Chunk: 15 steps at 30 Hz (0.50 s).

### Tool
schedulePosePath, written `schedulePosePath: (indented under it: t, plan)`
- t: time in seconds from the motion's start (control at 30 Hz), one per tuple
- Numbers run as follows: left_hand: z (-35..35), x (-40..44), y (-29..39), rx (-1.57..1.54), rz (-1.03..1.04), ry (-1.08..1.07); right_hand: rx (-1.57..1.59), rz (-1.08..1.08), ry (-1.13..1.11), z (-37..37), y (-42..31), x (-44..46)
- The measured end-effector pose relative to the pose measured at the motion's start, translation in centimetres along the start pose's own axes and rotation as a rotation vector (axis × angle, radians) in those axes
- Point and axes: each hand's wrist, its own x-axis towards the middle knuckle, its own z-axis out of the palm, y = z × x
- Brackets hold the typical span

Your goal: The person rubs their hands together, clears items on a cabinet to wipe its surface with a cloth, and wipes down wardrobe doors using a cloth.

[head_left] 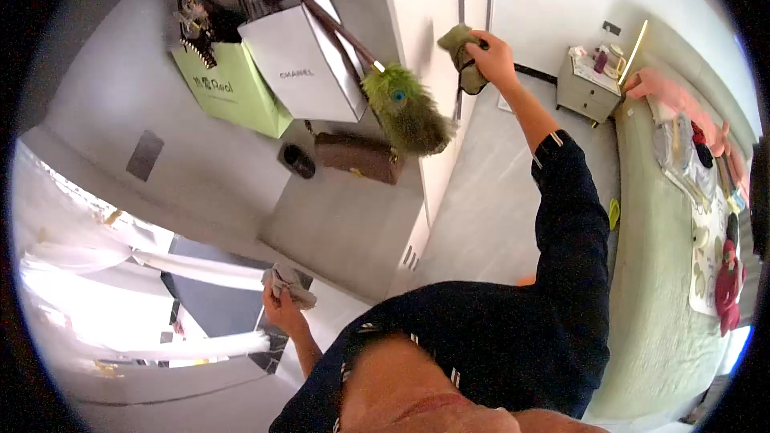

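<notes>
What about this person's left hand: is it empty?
No, the left hand holds a crumpled greyish cloth between its fingers.

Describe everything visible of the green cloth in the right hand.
The green cloth is olive, soft-looking and bunched, with a dark line, perhaps trim or a fold, across it. The right hand grips its right side. It is held up by the white panel; whether they touch is unclear.
</notes>
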Motion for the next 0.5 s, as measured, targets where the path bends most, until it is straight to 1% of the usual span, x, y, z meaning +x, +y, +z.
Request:
schedulePosePath:
  t: [0.03,0.07,0.1,0.13,0.17,0.2,0.23,0.27,0.33,0.4,0.47,0.5]
  plan:
    - [0.7,0.1,0.6,-0.002,-0.049,-0.025,0.012,0.067,0.110,-0.9,0.0,0.7]
    - [1.1,0.1,1.1,0.002,-0.100,-0.044,0.199,0.163,0.164,-1.6,-0.3,2.1]
    - [1.3,0.2,1.4,0.012,-0.148,-0.059,0.323,0.143,0.198,-3.0,-2.9,3.3]
    - [1.7,-0.2,1.0,0.140,-0.068,-0.044,0.456,0.118,0.233,-4.3,-5.5,5.0]
    - [2.1,-1.0,-2.6,0.055,-0.117,-0.070,0.481,0.014,0.241,-5.5,-7.6,6.9]
    - [3.2,-1.0,-2.7,-0.034,-0.163,-0.096,0.505,-0.096,0.252,-6.7,-9.8,8.9]
    - [4.2,-1.7,-2.6,0.042,-0.175,-0.080,0.538,-0.168,0.284,-7.9,-12.4,10.4]
    - [5.5,-2.8,0.9,0.113,-0.190,-0.062,0.568,-0.244,0.316,-8.8,-15.1,11.7]
    - [7.6,-3.4,4.1,0.083,-0.153,-0.078,0.567,-0.450,0.421,-10.6,-19.3,15.6]
    - [10.0,-4.4,3.7,0.008,-0.133,-0.052,0.549,-0.701,0.593,-11.0,-21.7,19.4]
    - [12.2,-5.8,0.9,-0.114,-0.127,0.015,0.624,-0.744,0.643,-10.7,-23.5,23.7]
    - [13.5,-6.1,0.4,-0.050,-0.026,0.086,0.666,-0.766,0.665,-10.4,-24.5,25.9]
